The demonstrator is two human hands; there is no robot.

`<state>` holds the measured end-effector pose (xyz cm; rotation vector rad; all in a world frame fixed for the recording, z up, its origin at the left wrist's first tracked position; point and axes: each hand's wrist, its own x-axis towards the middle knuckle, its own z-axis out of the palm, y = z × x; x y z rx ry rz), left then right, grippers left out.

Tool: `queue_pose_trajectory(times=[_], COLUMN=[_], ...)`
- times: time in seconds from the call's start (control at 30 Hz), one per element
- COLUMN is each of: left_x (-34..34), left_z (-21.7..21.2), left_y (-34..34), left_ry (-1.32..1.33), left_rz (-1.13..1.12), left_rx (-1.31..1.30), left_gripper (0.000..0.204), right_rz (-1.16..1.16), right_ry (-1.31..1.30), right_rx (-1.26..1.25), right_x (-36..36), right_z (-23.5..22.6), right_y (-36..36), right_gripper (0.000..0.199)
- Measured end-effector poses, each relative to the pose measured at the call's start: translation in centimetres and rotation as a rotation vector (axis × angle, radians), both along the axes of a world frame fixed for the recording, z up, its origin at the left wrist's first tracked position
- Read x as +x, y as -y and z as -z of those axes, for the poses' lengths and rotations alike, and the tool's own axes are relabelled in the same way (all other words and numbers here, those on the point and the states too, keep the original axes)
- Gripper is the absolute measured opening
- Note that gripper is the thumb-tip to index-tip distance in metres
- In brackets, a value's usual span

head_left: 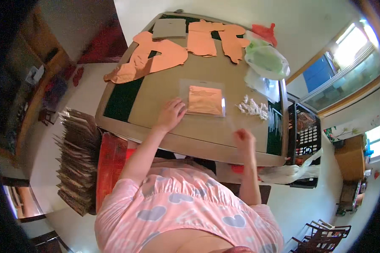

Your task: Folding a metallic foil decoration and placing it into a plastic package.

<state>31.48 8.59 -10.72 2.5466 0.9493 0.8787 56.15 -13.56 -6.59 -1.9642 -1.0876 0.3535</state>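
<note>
A clear plastic sleeve (203,100) with an orange sheet (204,100) inside lies flat near the middle of the brown table (156,90). The left hand (171,114) rests palm down with its fingers spread flat on the sleeve's near left corner, pressing it to the tabletop rather than gripping it. The right hand (245,140) hovers over the table's near edge, to the right of the sleeve and apart from it; its fingers are pinched together, and a thin clear strip (232,123) seems to run from them back toward the sleeve's right corner, though it is too faint to be sure what the hand holds.

Just beyond the right hand, to the right of the sleeve, sits a small heap of white scraps (253,107). Farther from the hands, along the table's far side, lie several orange cut-out pieces (164,55) and a flat brown card (169,28). At the far right corner rest a pale green plastic bag (267,60) and a red scrap (264,32).

Off the table, to the left of the left arm, stands a stack of brown flat pieces (77,160) beside a red stool (110,162). To the right of the right hand stands a black crate (305,135). The person wears a pink top with heart shapes (177,211).
</note>
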Motion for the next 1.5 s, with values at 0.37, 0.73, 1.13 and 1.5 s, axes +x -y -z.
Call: queue_pose_trajectory(times=[0.37, 0.73, 1.13, 1.5], left_x=[-0.1, 0.1, 0.0, 0.0], left_z=[1.3, 2.9, 2.1, 0.8], left_y=[-0.9, -1.4, -1.1, -0.3], left_ry=[0.102, 0.173, 0.094, 0.164], left_rz=[0.022, 0.044, 0.077, 0.081], left_rx=[0.207, 0.108, 0.097, 0.218], left_gripper=[0.013, 0.011, 0.022, 0.02], right_rz=[-0.142, -0.071, -0.189, 0.194], right_ry=[-0.075, 0.224, 0.532, 0.379], right_rx=[0.009, 0.079, 0.055, -0.138], right_x=[-12.9, -15.7, -13.5, 0.5], right_z=[2.0, 2.2, 3.3, 3.5], right_y=[-10.3, -14.1, -11.1, -9.0], right_gripper=[0.016, 0.009, 0.028, 0.022])
